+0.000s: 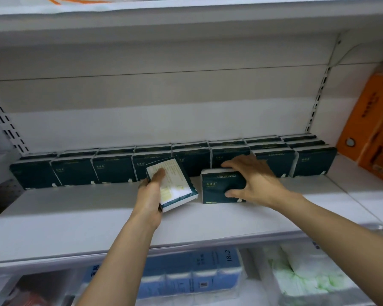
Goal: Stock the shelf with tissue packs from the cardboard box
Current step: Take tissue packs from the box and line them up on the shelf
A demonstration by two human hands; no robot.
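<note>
- Currently, take the back row of dark packs [173,160] as your landmark; it runs along the rear of the white shelf [75,208], two layers deep, and all positions below refer to it.
- Your right hand [254,180] grasps a dark tissue pack [221,186] standing just in front of the row, slightly right of its centre. Fingers curl over the top edge; the thumb presses the front face.
- That pack's long axis runs parallel to the row, face toward you. It appears to touch or nearly touch the row; which cannot be told.
- Your left hand [150,193] grasps a second pack [173,184], thumb across its pale printed back, fingers underneath. It is tilted, lifted off the shelf, in front of the row's centre and just left of the standing pack.
- Judgement: the left hand is nearer the open slot beside the standing pack; turn the second pack upright, dark face outward, before setting it down.
- Bare shelf surface extends in front of the row on both sides. An orange carton [367,129] stands right of the row.
- No cardboard box is in view.
</note>
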